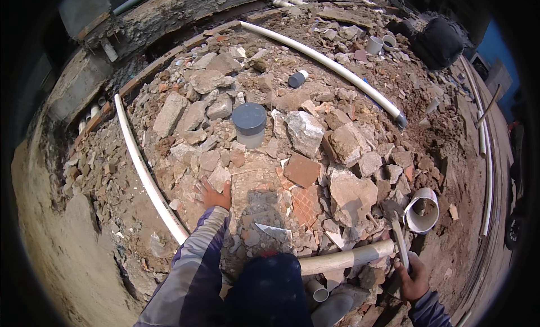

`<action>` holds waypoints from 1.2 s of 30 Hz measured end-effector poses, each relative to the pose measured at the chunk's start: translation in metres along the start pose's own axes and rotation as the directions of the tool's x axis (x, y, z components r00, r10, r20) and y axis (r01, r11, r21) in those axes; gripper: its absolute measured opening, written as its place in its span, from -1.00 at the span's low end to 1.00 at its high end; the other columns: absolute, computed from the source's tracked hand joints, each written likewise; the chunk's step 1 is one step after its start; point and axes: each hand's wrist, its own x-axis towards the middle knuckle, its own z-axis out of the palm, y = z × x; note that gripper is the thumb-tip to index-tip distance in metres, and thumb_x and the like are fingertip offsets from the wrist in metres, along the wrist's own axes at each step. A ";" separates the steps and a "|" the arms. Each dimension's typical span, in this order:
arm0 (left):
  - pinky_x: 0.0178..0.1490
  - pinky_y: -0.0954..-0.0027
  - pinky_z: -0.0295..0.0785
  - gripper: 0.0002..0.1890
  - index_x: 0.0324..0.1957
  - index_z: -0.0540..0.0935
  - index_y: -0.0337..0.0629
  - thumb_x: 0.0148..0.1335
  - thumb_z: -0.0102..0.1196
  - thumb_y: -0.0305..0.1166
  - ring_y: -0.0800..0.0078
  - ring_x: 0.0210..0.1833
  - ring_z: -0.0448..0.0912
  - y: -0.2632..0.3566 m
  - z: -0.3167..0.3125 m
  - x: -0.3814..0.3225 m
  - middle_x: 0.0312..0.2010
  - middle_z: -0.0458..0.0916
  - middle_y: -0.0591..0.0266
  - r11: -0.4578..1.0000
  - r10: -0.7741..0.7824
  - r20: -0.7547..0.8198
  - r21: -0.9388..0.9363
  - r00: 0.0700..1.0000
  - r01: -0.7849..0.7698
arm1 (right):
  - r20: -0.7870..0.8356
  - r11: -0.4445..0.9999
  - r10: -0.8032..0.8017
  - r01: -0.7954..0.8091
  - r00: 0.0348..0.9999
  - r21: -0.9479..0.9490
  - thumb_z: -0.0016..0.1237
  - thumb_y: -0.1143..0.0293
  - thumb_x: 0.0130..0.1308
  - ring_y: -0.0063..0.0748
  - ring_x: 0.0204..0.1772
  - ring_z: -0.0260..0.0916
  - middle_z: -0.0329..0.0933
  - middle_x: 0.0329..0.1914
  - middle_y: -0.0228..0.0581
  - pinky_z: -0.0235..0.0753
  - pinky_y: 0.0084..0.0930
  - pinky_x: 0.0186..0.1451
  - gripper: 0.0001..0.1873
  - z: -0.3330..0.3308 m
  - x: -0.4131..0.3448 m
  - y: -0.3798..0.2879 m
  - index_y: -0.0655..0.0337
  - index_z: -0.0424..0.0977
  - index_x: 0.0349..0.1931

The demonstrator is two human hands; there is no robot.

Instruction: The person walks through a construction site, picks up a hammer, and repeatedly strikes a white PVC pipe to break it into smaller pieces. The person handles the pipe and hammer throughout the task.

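Note:
My left hand lies flat on the rubble with its fingers spread, touching loose dirt and pale stone. My right hand, low on the right, is closed around the handle of a hammer. The hammer's dark head points up and away, resting near broken stones. Beside the head lies a short, wide white PVC pipe piece with its open end showing. A white pipe runs from my knee towards the hammer handle. Ahead of my left hand stands a pale upright pipe with a grey cap.
Long white pipes lie at the left and across the back. Chunks of concrete and a terracotta tile piece cover the uneven ground. A pointed white tile shard lies before my knee. A black bag sits far right.

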 end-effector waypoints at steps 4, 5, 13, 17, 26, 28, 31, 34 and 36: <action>0.52 -0.35 -0.52 0.10 0.52 0.00 -0.22 0.16 -0.01 0.37 -0.14 0.61 -0.25 0.001 0.006 -0.001 0.49 0.04 -0.28 1.000 0.004 -0.029 -0.009 1.000 -0.004 | 0.050 0.933 -0.357 0.358 0.933 -0.021 -0.03 0.28 0.49 -0.34 -0.14 0.53 0.57 -0.19 -0.02 0.49 -0.43 -0.03 -0.58 0.055 0.083 -0.038 0.43 0.37 0.18; 0.51 -0.34 -0.54 0.10 0.52 0.01 -0.21 0.16 -0.01 0.37 -0.14 0.61 -0.26 0.000 0.007 0.000 0.49 0.04 -0.27 1.000 0.008 -0.041 -0.010 0.999 -0.008 | 0.054 0.939 -0.343 0.341 0.938 0.038 -0.05 0.29 0.49 -0.25 -0.07 0.56 0.58 -0.11 0.04 0.49 -0.40 0.03 -0.54 0.078 0.108 -0.048 0.42 0.32 0.25; 0.49 -0.36 -0.61 0.09 0.51 0.03 -0.23 0.15 0.02 0.35 -0.16 0.61 -0.34 -0.002 0.007 0.003 0.50 -0.02 -0.31 0.998 0.020 -0.018 -0.064 1.000 -0.021 | -0.065 0.872 -0.482 0.485 0.874 0.067 -0.10 0.29 0.48 0.14 0.28 0.44 0.50 0.16 0.27 0.40 -0.25 0.29 -0.46 0.232 0.283 -0.126 0.16 0.23 0.43; 0.49 -0.36 -0.62 0.09 0.51 0.04 -0.23 0.15 0.04 0.33 -0.15 0.61 -0.37 -0.003 0.007 0.004 0.52 -0.08 -0.28 0.998 0.008 0.006 -0.060 1.000 -0.007 | -0.106 0.896 -0.442 0.444 0.890 -0.012 -0.11 0.28 0.43 0.33 0.07 0.47 0.53 -0.04 0.34 0.45 -0.04 0.14 -0.51 0.265 0.318 -0.140 0.14 0.33 0.34; 0.50 -0.32 -0.65 0.08 0.52 0.00 -0.17 0.15 0.05 0.32 -0.08 0.62 -0.39 0.003 -0.001 0.003 0.54 -0.12 -0.23 0.996 -0.028 0.064 -0.080 0.998 0.033 | -0.088 0.926 -0.379 0.376 0.921 -0.046 -0.05 0.24 0.41 0.32 -0.01 0.52 0.57 -0.12 0.31 0.49 -0.05 0.07 -0.58 0.265 0.323 -0.140 0.15 0.46 0.22; 0.51 -0.31 -0.66 0.08 0.52 0.00 -0.17 0.15 0.05 0.32 -0.07 0.62 -0.39 0.005 -0.002 0.003 0.54 -0.12 -0.23 0.996 -0.031 0.080 -0.078 0.996 0.037 | -0.064 0.922 -0.382 0.375 0.922 -0.092 -0.05 0.24 0.41 0.33 -0.07 0.53 0.58 -0.18 0.30 0.50 -0.03 0.03 -0.60 0.264 0.318 -0.142 0.14 0.48 0.20; 0.51 -0.30 -0.66 0.08 0.52 0.01 -0.18 0.15 0.05 0.32 -0.07 0.62 -0.40 0.005 -0.004 0.003 0.54 -0.11 -0.23 0.998 -0.030 0.065 -0.056 0.997 0.034 | -0.049 0.903 -0.409 0.396 0.911 -0.164 -0.05 0.27 0.39 0.33 -0.15 0.53 0.59 -0.25 0.27 0.51 0.01 -0.02 -0.64 0.263 0.316 -0.142 0.14 0.51 0.14; 0.51 -0.30 -0.66 0.09 0.51 0.02 -0.20 0.14 0.06 0.33 -0.07 0.62 -0.41 0.004 -0.003 0.002 0.53 -0.10 -0.24 0.998 -0.031 0.056 -0.058 0.998 0.035 | -0.046 0.898 -0.389 0.368 0.920 -0.242 -0.06 0.29 0.37 0.31 -0.19 0.54 0.60 -0.27 0.24 0.51 0.08 -0.04 -0.70 0.262 0.322 -0.138 0.16 0.54 0.03; 0.51 -0.30 -0.66 0.09 0.51 0.02 -0.21 0.14 0.06 0.33 -0.08 0.62 -0.41 0.004 -0.001 0.002 0.53 -0.10 -0.24 0.997 -0.025 0.054 -0.066 0.998 0.029 | -0.056 0.894 -0.400 0.376 0.915 -0.241 -0.06 0.29 0.37 0.29 -0.17 0.54 0.59 -0.26 0.24 0.50 0.08 -0.04 -0.71 0.261 0.327 -0.133 0.18 0.55 0.01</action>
